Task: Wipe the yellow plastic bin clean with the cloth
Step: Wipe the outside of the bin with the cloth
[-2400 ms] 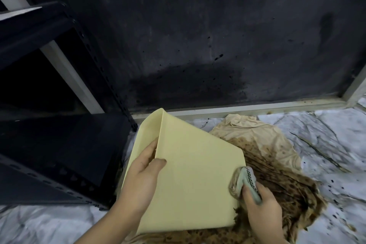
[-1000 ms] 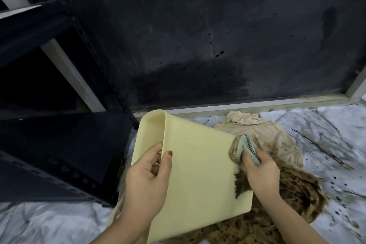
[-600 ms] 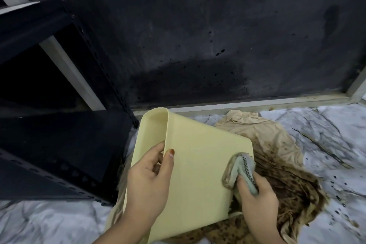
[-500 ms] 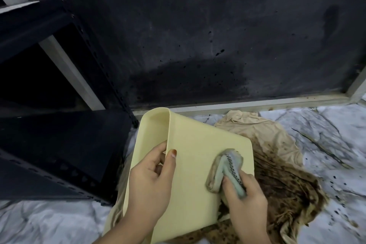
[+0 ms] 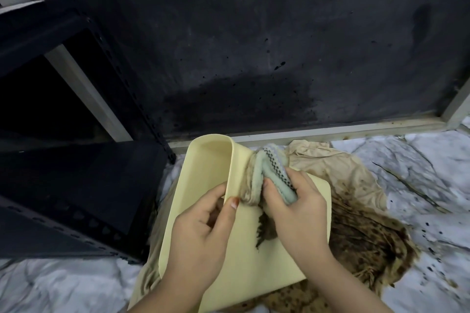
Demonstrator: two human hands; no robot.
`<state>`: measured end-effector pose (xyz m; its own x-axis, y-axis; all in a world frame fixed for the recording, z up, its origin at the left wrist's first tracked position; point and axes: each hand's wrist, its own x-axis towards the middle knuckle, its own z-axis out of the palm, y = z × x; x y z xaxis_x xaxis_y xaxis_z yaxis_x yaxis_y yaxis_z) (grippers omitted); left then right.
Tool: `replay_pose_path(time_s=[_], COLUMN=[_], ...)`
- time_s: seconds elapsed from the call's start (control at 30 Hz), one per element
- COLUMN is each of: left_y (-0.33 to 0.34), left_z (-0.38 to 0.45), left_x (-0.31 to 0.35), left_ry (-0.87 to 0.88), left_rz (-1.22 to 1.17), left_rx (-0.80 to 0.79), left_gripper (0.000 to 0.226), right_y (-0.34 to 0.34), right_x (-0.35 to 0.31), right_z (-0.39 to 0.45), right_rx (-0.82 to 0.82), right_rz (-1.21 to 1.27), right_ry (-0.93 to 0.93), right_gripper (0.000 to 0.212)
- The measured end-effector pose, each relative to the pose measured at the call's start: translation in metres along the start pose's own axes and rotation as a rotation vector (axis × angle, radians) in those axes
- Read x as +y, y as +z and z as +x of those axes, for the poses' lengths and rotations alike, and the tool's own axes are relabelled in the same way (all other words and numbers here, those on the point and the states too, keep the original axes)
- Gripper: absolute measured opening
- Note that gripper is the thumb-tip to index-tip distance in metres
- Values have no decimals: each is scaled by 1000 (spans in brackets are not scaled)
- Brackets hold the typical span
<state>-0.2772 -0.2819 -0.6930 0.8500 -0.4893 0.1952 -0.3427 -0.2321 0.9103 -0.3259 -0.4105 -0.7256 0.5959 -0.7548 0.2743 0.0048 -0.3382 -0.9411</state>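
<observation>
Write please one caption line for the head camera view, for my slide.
Left hand grips the yellow bin by its rim while right hand rubs a stained cloth along its outer wall.

The bin (image 5: 254,256) is smooth, matt yellow plastic. The cloth (image 5: 269,173) is soft and fuzzy. A thin tan rag (image 5: 338,168) under it is wrinkled and stained brown. The floor (image 5: 432,160) looks like marble. The shelf (image 5: 76,185) is dark metal.

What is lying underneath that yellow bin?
A beige fabric, soaked with dark brown stains, spreads out from under the yellow bin on its right and lower-left edges, over the marble-patterned floor. The part directly beneath the bin is covered.
</observation>
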Motion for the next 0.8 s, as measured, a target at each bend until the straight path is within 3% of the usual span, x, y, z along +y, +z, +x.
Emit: replay_pose_path(time_s=[0.23,0.4,0.5,0.6,0.73,0.8], left_y=[-5,-11,-15,-13,-12,-12], left_z=[12,27,31,29,27,27], left_x=[5,9,12,13,18,19], left_ry=[-114,-166,-188,-184,-220,-239], left_rz=[-129,-132,-71,-99,-178,-168], left_rx=[-107,-190,-192,-167,-21,14], left_gripper=[33,44,57,44,12,22], right_y=[-17,-32,-38,-40,-35,-31], right_x=[45,92,106,115,113,110], right_z=[18,-4,-21,-36,-55,-65], right_rx=[63,107,111,107,167,184], right_rz=[-39,-156,-187,-244,-284,-302], right_ry=[209,368,447,491,478,386], right_gripper=[5,24,24,25,24,20])
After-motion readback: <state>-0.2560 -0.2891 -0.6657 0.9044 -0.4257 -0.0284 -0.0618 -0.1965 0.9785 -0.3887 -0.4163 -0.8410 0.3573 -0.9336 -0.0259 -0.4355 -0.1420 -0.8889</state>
